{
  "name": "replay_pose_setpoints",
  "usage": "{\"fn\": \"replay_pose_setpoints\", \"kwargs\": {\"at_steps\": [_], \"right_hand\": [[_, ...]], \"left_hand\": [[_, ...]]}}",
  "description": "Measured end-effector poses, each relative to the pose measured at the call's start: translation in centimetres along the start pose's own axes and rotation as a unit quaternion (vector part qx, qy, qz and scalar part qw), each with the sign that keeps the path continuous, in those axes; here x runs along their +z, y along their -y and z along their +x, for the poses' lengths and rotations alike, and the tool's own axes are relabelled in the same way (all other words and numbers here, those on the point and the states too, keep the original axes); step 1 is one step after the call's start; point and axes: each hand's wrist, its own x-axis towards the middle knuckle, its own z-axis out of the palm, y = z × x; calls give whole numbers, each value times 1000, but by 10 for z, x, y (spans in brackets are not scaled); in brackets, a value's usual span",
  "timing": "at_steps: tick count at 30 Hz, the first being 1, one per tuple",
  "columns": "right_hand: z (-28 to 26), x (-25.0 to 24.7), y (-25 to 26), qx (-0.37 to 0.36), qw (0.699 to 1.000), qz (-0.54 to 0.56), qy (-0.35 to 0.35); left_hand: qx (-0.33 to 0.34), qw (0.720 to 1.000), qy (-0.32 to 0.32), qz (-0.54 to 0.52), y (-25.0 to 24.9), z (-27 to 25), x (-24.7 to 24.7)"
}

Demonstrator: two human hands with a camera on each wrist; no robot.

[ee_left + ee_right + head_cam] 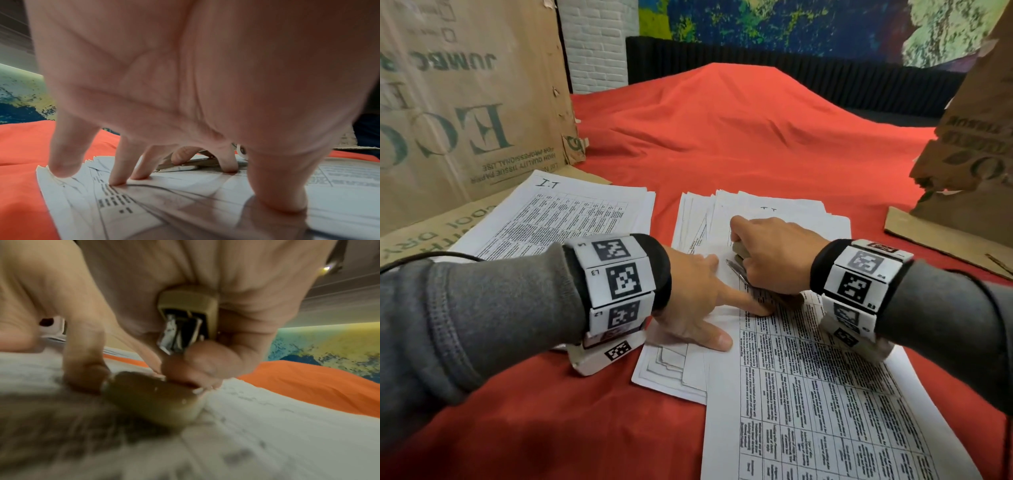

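Red-draped desk [722, 144], papers [808, 377] lying mid-desk. Left hand [695, 301] is flat, fingers spread, pinning the sheets. Right hand [774, 253] is clamped round the stapler [738, 249] at their corner, probably mid-squeeze. Best to press straight down with the edges squared.

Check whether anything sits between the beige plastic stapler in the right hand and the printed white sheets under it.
Nothing visible does. The right hand grips the beige plastic stapler directly on the printed white paper sheets. The left hand presses them flat, its index fingertip close beside the stapler.
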Motion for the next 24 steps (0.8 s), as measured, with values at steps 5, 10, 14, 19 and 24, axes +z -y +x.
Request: {"fn": "replay_pose_setpoints", "kwargs": {"at_steps": [5,10,14,19,24], "right_hand": [[6,-4,0,-4,1000,2,17],[5,4,1,-12,1000,-5,-10],[26,4,7,-23,999,-7,-33],[39,-3,3,-18,998,48,-35],[20,-17,-20,10,986,132,-103]], "left_hand": [[2,1000,2,-6,1,0,0],[1,1000,12,-15,-1,-1,-2],[2,1000,11,-13,-3,-2,-5],[8,1000,19,-9,-2,-5,-6],[16,998,8,-62,8,-7,-16]]}}
